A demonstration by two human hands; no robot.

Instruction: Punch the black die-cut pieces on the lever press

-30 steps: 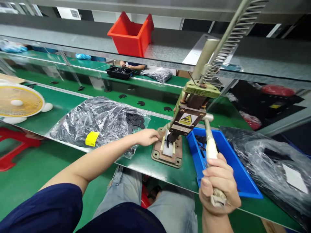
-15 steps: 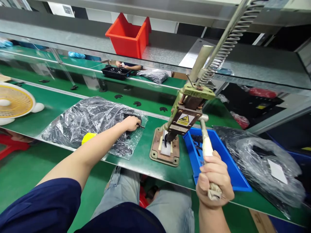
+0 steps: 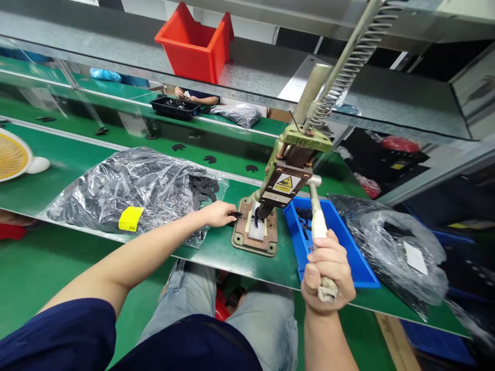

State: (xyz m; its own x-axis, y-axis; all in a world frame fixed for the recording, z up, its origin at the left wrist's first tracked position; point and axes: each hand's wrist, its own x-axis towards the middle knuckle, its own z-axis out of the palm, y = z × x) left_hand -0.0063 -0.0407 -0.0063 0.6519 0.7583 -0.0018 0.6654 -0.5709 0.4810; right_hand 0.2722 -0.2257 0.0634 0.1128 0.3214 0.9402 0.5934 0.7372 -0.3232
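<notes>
My left hand [image 3: 221,214] pinches a small black part [image 3: 235,214] at the left edge of the press base [image 3: 253,242]. My right hand [image 3: 328,270] is wrapped round the taped lever [image 3: 319,222] of the green hand press [image 3: 288,170]. Under the press ram, a dark curved piece [image 3: 256,217] stands over a light metal plate. Left of the press lies a clear plastic bag [image 3: 127,190] with a yellow label, and flat black parts [image 3: 203,188] show at its mouth.
Right of the press are a blue bin [image 3: 351,257] holding black parts and another plastic bag [image 3: 390,242]. A red bin [image 3: 195,49] sits on the shelf above. Black pieces lie on the green belt [image 3: 228,167]. Across it, a person's hands [image 3: 183,94] are near a black tray [image 3: 175,107].
My left hand has moved right, from the bag's mouth to the press base, with a black part in its fingers. My right hand still grips the lever. The view has shifted slightly.
</notes>
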